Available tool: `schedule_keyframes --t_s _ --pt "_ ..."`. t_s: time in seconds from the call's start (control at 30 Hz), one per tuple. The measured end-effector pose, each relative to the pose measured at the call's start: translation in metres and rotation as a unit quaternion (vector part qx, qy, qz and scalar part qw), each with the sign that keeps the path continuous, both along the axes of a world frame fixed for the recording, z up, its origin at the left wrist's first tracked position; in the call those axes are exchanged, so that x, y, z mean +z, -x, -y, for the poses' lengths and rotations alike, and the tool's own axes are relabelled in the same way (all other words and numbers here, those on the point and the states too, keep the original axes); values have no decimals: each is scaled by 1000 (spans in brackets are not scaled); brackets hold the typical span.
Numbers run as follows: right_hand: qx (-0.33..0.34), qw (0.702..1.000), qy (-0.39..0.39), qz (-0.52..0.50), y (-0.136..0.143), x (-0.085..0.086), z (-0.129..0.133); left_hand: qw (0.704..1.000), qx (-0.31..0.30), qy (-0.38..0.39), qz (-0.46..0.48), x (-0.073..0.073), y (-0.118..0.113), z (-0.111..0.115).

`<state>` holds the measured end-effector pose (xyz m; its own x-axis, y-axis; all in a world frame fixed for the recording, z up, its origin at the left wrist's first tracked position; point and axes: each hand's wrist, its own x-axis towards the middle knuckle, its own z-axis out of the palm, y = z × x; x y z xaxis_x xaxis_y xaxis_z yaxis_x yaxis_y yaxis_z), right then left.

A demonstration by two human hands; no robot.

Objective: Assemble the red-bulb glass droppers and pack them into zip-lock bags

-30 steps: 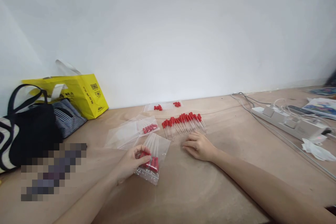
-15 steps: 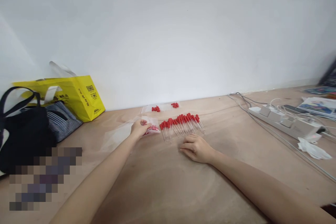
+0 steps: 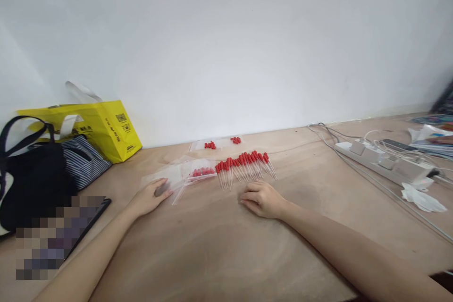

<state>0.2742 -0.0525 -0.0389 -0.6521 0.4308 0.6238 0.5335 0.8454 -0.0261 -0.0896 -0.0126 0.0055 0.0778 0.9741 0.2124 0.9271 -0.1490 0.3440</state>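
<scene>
The left hand (image 3: 150, 197) is partly open, with a gap between the thumb and the curved fingers; its fingertips lie at the near left edge of the overlapping clear zip bags (image 3: 163, 174), and whether they pinch the plastic I cannot tell. The right hand (image 3: 262, 199) rests on the wooden table (image 3: 198, 255) with its fingers curled inward; the palm is hidden, so I cannot tell whether it holds anything. Just beyond it, the red-topped droppers (image 3: 244, 165) lie side by side in an uneven row, red ends toward the wall (image 3: 226, 47). Left of the row, a filled bag (image 3: 200, 173) shows more red ends through its plastic. Behind the row, clear packaging (image 3: 224, 144) lies flat with two red clusters. At the left stand a yellow carrier bag (image 3: 122, 134), a striped pouch (image 3: 85, 163) and a black bag (image 3: 35, 179). At the right are a white power strip (image 3: 375, 163) with plugs and cables, a crumpled tissue (image 3: 423, 198) and some printed papers (image 3: 433, 139).
</scene>
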Motion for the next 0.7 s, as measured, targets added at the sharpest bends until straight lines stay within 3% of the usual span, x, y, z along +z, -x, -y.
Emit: schedule_keyframes --t_s 0.23,0.47,0.57,0.7 --pt "-6 1000 -3 1 -4 2 1 999 46 -19 -6 -7 -2 -1" --pt "-8 1000 7 4 -5 -1 -1 984 167 -56 21 14 -5 13" --pt "-16 1000 18 5 -5 -1 -1 991 121 -43 47 18 -27 33" --pt "-32 999 38 7 -4 1 -1 996 -56 32 57 -2 -78 68"
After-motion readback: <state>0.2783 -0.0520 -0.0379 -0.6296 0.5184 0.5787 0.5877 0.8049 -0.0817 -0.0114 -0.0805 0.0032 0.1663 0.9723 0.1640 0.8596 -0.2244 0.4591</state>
